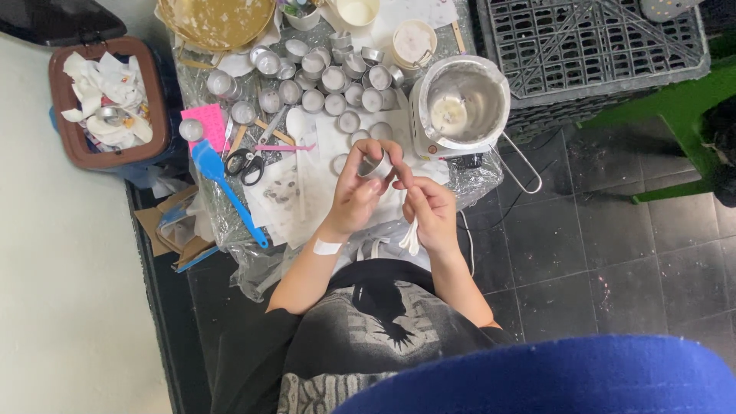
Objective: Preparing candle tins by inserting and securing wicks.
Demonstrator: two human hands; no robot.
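Note:
My left hand (359,188) holds a small round silver tin cup (376,165) between thumb and fingers, tilted, above the table's front edge. My right hand (429,211) is right beside it, its fingertips touching the cup's rim, and it grips a few white wicks (412,236) that hang down from the palm. A white bandage (327,247) is stuck on my left wrist. Several more silver tin cups (322,80), some filled with white wax, stand in a cluster on the foil-covered table (230,222) behind my hands.
A metal melting pot (464,103) with a wire handle stands to the right. Black scissors (245,165), a blue spatula (222,184) and a pink card (205,123) lie on the left. A brown bin (153,100) of crumpled tissue sits far left. A black plastic crate (598,46) is at upper right.

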